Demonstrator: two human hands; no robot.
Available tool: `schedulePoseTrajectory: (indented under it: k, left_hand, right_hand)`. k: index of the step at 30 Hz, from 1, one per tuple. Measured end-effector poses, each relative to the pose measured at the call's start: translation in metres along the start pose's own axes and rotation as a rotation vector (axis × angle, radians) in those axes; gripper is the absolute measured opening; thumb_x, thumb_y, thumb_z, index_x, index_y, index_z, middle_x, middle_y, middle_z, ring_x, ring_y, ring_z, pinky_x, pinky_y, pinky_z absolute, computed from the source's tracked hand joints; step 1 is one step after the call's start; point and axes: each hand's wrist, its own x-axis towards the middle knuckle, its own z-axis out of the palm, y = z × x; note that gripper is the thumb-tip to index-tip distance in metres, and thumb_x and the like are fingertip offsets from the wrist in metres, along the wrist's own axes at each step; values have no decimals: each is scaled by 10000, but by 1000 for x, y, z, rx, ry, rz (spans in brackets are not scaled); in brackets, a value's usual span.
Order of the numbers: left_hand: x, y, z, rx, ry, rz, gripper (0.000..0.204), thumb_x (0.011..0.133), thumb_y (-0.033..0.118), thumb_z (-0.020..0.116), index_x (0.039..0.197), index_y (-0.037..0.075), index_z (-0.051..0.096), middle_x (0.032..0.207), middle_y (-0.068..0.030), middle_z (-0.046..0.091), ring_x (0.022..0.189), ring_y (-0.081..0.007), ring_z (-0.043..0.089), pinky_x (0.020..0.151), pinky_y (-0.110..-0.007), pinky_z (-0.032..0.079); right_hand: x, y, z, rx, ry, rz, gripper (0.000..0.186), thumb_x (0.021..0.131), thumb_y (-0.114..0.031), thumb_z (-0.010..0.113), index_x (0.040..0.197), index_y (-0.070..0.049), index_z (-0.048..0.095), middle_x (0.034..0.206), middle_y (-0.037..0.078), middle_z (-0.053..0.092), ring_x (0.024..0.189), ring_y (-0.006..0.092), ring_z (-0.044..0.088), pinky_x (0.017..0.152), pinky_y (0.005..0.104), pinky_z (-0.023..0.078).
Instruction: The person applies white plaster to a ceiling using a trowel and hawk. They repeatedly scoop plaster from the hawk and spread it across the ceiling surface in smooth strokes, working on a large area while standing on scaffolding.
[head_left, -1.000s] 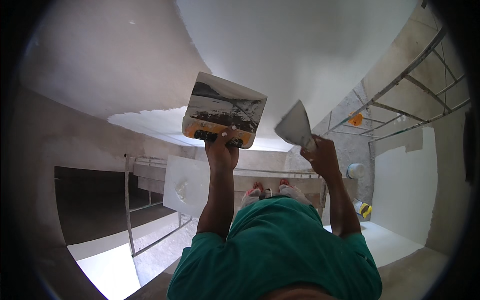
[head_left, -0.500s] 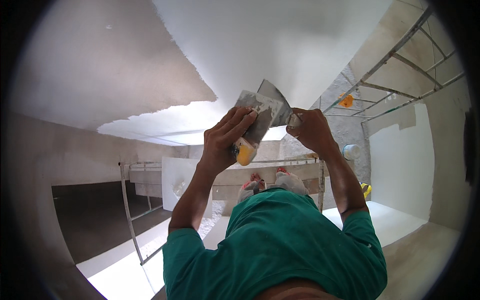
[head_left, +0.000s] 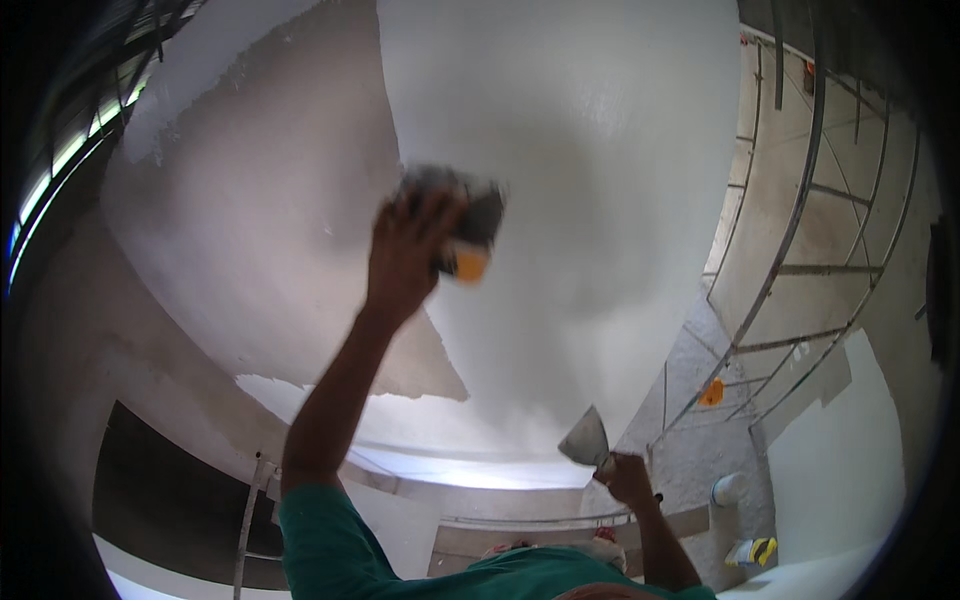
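My left hand point(head_left: 408, 245) is raised at the middle of the view, shut on a wide trowel point(head_left: 480, 215) with a dark face and orange handle part, blurred by motion. The trowel is over the big surface, near the edge between smooth white coating point(head_left: 560, 150) and a bare beige-grey patch point(head_left: 270, 190); I cannot tell whether it touches. At lower right, my right hand point(head_left: 628, 480) grips a putty knife point(head_left: 585, 438), its triangular blade pointing upward.
Metal scaffolding point(head_left: 810, 270) runs along the right, with an orange object point(head_left: 712, 392) behind it. A white bucket point(head_left: 728, 490) and a yellow-and-white bag point(head_left: 750, 550) are at lower right. A dark opening point(head_left: 175, 480) and a metal post point(head_left: 245, 530) are at lower left, a plank point(head_left: 470, 540) at the bottom.
The two tools were together in front of me half a second ago; now they are apart, the trowel swung up and left, the knife lower. The view has tilted up toward the surface.
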Motion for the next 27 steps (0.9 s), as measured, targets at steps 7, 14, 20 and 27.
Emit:
schedulePoseTrajectory:
  k: [7,14,20,27]
  left_hand:
    - [205,-61,-76,463,460,-14,759,743,-7,586,1407,304,390,1392,-13,478,1276,-266,447,1039,-546,343]
    - [260,-40,-95,376,418,-163,597,772,-34,494,1320,201,503,1328,-47,511,1196,-294,495,1014,-578,343]
    - [231,-34,-68,400,352,-135,629,767,-10,530,1356,200,464,1338,-65,501,1209,-310,481,1016,-590,335]
    - [94,6,49,470,274,-92,740,726,50,623,1387,315,421,1350,-22,463,1194,-338,451,983,-628,339]
  right_hand:
    - [-69,20,-26,252,-109,361,257,641,-204,729,739,8,621,683,199,627,642,340,633,605,402,491]
    - [-94,72,-42,259,-40,459,246,621,-168,752,757,12,656,672,198,639,610,327,636,583,404,490]
    - [-76,57,-74,279,-7,479,203,663,-114,732,781,35,661,636,163,631,561,225,609,569,367,475]
    - [-71,56,-73,266,-4,451,204,679,-119,730,767,46,650,625,157,625,544,208,587,562,355,466]
